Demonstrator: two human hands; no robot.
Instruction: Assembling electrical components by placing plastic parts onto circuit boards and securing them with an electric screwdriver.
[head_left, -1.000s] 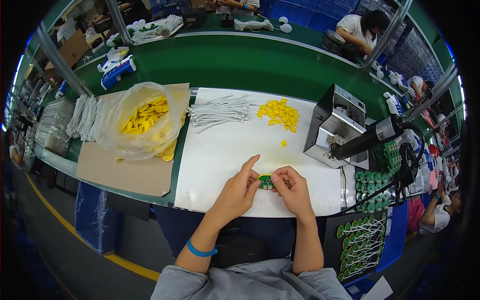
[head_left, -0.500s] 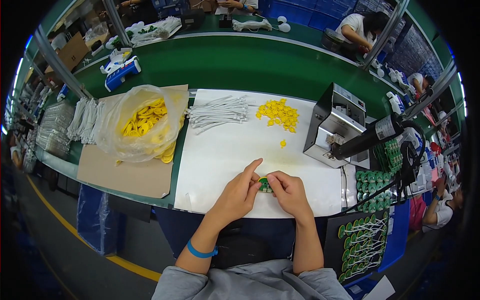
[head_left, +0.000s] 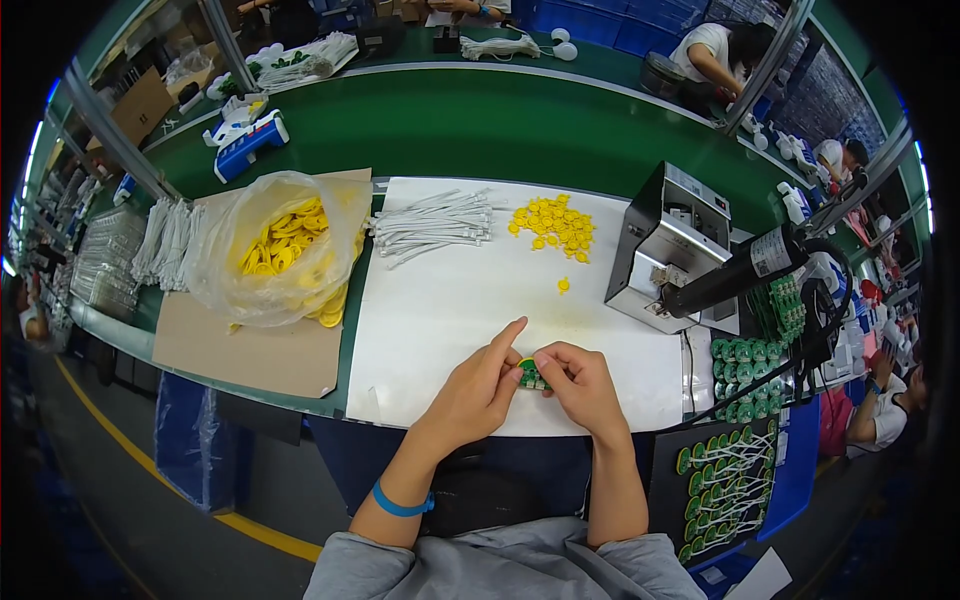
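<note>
Between my two hands, just above the near part of the white work sheet (head_left: 430, 345), is a small green circuit board (head_left: 529, 376) with a yellow rim along its far edge. My left hand (head_left: 478, 395) pinches the board's left side, its index finger stretched forward past it. On the other side, my right hand (head_left: 578, 385) grips the board with thumb and bent fingers. The fingers hide part of the board. Farther off lie a single small yellow piece (head_left: 564, 285) and a loose pile of the same yellow pieces (head_left: 553, 226).
White cable bundles (head_left: 435, 227) lie at the sheet's far left, beside a clear bag of yellow discs (head_left: 285, 245). On the right stands a metal machine (head_left: 672, 250) with a black cylinder (head_left: 740, 275). Green boards (head_left: 745, 380) and a black tray of wired boards (head_left: 725, 490) sit near it.
Both hands keep nearly the same pose around the board. The board seems tilted very slightly, and the whole view has shifted a little.
</note>
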